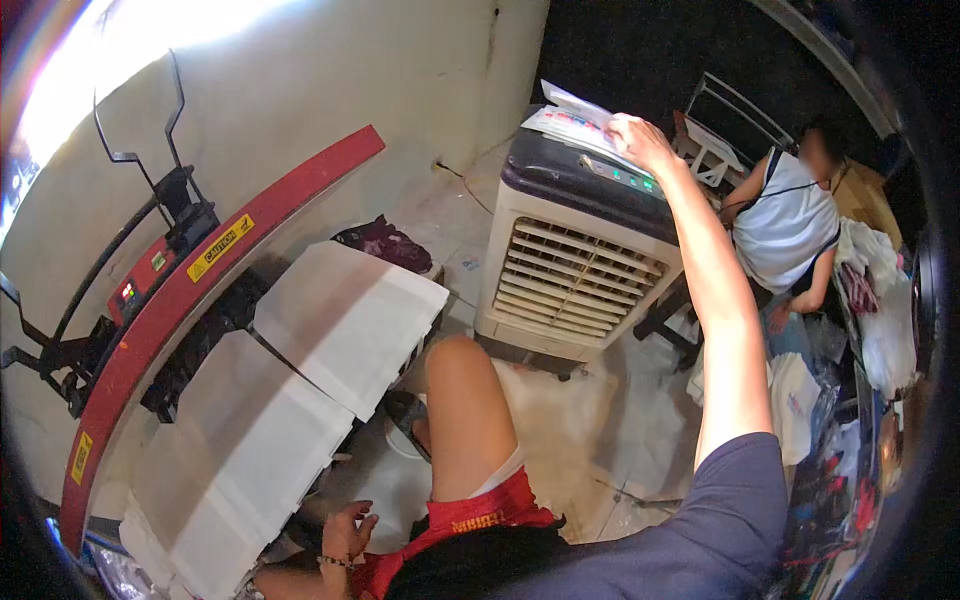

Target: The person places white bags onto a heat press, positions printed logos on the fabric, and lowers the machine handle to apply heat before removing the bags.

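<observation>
My right arm stretches forward to the top of a white and black air cooler (590, 270). Up there my right hand (642, 143) has its fingers closed at the edge of some printed sheets (572, 125), white with coloured marks; one sheet tilts up at the back. How many sheets it grips is hidden. Low in the view, my left hand (347, 530), with a beaded bracelet at the wrist, rests near my lap beside the white-covered platens (260, 400). Its fingers are apart and loosely bent, with nothing in them.
A heat press with a curved red upper beam (220, 270) stands at the left along the wall. Dark cloth (385, 243) lies behind the platens. Another person (790, 220) sits at the right, beside piled white garments (875, 300) and plastic bags.
</observation>
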### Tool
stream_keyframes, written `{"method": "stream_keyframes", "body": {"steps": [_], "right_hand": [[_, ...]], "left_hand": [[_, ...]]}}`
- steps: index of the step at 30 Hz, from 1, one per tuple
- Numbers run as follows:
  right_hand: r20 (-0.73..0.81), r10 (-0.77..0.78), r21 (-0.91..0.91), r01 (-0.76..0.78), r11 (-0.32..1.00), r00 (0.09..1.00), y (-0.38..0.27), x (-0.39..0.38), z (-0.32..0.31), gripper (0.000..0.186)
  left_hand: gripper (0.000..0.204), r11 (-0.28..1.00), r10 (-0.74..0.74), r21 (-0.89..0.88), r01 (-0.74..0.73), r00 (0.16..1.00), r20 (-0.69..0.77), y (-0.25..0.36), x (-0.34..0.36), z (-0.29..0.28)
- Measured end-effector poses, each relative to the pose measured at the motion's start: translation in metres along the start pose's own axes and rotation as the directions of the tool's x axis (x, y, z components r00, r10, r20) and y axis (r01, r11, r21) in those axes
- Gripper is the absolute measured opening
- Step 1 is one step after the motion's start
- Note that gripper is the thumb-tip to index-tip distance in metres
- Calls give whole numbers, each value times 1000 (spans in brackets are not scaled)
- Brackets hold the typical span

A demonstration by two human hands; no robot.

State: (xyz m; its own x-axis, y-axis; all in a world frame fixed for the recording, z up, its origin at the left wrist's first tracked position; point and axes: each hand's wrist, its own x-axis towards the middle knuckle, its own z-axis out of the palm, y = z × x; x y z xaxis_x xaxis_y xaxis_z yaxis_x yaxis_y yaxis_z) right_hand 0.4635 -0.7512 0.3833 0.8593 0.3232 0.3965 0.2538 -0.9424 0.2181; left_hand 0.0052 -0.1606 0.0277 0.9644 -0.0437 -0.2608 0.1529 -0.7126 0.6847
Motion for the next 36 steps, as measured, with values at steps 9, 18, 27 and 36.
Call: {"method": "stream_keyframes", "body": {"steps": [9,18,27,36], "right_hand": [[-102,39,54,-34,998,994,6,-1,20,25],[-152,98,187,-69,980,983,-34,-8,-9,22],[-414,-3,360,166,918,910,-48,-11,-58,16],[-501,-808,-31,927,375,310,-307,-124,-62,12]], "left_hand": [[34,970,-184,-120,213,959,215,-80,-3,69],[29,955,-234,-147,258,958,164,-102,-1,71],[32,913,31,-405,47,982,184,-47,37,36],[98,12,420,-991,134,899,127,146,152,-115]]}}
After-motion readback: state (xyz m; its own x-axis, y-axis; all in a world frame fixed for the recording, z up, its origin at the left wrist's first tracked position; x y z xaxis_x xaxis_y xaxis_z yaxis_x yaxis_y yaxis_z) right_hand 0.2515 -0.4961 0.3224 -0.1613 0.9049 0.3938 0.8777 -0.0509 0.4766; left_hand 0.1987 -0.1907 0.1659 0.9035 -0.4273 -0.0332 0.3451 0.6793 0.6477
